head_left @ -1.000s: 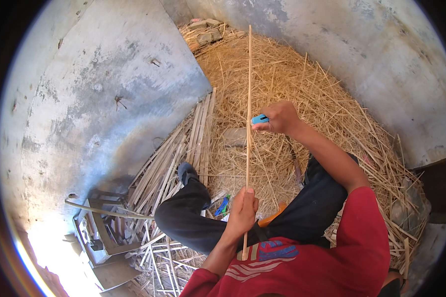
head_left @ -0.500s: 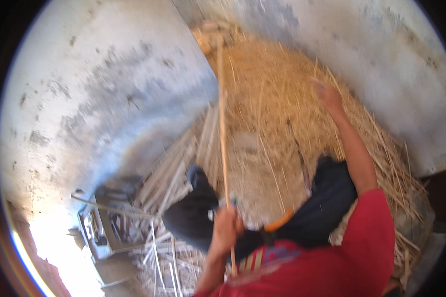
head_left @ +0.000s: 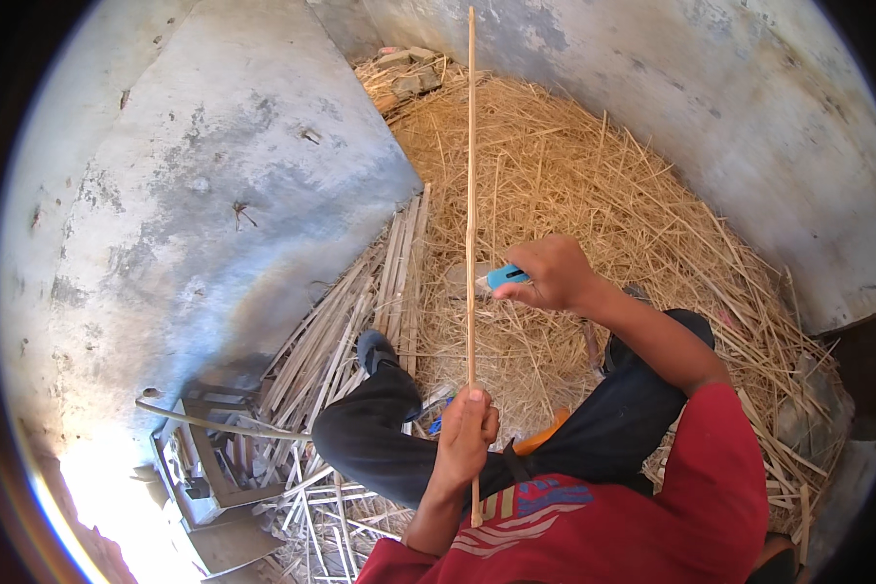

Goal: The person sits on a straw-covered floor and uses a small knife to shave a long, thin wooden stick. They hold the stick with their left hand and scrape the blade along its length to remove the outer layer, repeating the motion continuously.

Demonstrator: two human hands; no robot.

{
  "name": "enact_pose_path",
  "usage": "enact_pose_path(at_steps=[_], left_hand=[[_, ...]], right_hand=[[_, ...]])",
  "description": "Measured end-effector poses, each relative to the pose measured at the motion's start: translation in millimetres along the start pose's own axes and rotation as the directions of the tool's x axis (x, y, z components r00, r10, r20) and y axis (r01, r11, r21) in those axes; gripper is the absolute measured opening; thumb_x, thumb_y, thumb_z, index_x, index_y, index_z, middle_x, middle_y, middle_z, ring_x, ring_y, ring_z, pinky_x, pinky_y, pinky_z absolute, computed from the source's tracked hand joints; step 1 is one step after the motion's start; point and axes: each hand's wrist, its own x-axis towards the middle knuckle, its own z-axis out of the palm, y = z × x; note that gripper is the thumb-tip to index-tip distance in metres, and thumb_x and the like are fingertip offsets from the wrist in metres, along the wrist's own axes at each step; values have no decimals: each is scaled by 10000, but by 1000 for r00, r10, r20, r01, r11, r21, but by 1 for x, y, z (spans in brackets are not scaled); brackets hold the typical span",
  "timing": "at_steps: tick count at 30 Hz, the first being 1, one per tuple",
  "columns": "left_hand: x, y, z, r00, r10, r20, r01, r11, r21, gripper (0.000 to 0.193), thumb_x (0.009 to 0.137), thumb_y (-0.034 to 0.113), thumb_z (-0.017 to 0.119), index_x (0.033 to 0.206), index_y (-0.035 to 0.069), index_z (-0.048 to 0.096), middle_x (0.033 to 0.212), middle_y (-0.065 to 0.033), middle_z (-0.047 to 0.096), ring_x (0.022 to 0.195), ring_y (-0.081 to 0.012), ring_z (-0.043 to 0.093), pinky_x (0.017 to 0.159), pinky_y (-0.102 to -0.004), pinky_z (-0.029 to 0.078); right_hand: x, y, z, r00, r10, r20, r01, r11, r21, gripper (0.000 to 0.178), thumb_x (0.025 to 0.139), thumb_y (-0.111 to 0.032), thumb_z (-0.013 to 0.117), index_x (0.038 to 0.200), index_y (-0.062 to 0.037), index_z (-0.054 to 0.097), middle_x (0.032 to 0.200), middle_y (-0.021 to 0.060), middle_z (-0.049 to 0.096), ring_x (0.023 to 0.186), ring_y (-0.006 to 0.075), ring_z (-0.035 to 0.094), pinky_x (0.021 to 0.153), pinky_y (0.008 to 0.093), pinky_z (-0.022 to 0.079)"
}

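My left hand [head_left: 464,435] is closed around the lower part of a long, thin wooden stick [head_left: 472,146], which points away from me, nearly straight up the view. My right hand [head_left: 553,274] grips a blue utility knife [head_left: 506,276], fingers wrapped over its handle. The knife's blade end is at the right side of the stick, about midway along it; I cannot tell whether the blade touches the wood. The stick's near end sticks out below my left hand, over my red shirt.
Straw-like shavings [head_left: 565,175] cover the floor ahead and to the right. Beside my left foot lies a stack of split strips [head_left: 389,273]. A wooden box-like frame [head_left: 214,457] stands at the lower left. Stained walls [head_left: 263,146] rise on both sides, with broken bricks [head_left: 414,78] in the far corner.
My right hand has come from the far right back to the stick, bringing the knife beside it. The stick has shifted slightly right, still in my left hand.
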Motion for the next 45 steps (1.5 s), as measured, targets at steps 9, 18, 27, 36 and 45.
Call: enact_pose_path(at_steps=[9,18,27,36,45], left_hand=[[-2,-9,2,1000,2,21,-5,992,129,330,1032,318,362,770,118,376,533,54,308,448,-34,274,409,-224,213],[-6,-15,2,997,-79,10,73,958,276,304,1035,235,382,776,77,401,584,28,360,499,-54,323,451,-246,265],[6,-22,-10,994,-106,34,100,983,155,355,1034,335,358,760,111,384,539,46,324,464,-46,281,426,-236,227],[22,-13,1,999,-11,40,11,1000,-5,345,1023,344,392,757,124,376,507,52,296,431,-47,256,412,-232,202],[5,-16,13,999,-32,8,30,984,178,340,1040,306,355,774,98,400,571,46,357,505,-39,309,449,-229,260]], right_hand=[[2,2,4,994,-49,-99,43,997,-63,638,802,-719,508,600,-114,485,493,36,435,432,226,499,424,350,381],[11,96,12,997,-71,-41,54,944,-325,648,883,-696,407,679,-98,551,538,54,523,443,195,507,414,336,381],[32,130,-60,621,775,120,-741,629,-233,824,921,-707,226,979,-23,681,669,142,610,666,281,630,598,452,488],[-7,1,-16,992,2,128,-1,1000,-11,606,821,-691,510,707,-101,587,566,74,542,499,262,559,469,383,416],[7,44,-2,998,61,-11,-62,945,-320,638,881,-681,427,640,-106,559,513,28,532,436,204,551,414,345,409]])
